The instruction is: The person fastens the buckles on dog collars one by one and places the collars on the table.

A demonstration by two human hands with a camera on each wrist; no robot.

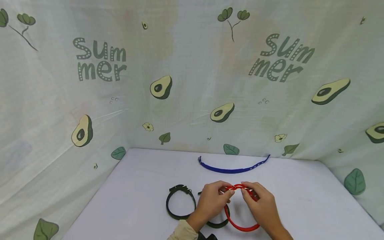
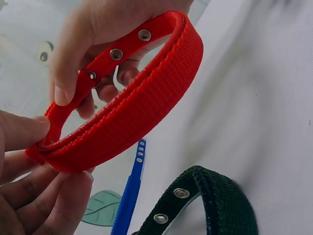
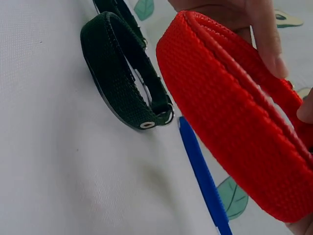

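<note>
Both hands hold a red collar, bent into a loop over the table. My left hand pinches it on one side, near where the strap end joins the loop. On the other side my right hand grips the strap between thumb and fingers. The left wrist view shows metal eyelets along the red strap and a thumb and fingers at each part of it. From the right wrist, the broad woven outer face of the red collar fills the near side.
Two dark green collars lie looped on the white table: one at left, the other partly behind my left hand. A blue collar lies stretched out near the back. A black object shows at the bottom edge. Printed cloth hangs behind.
</note>
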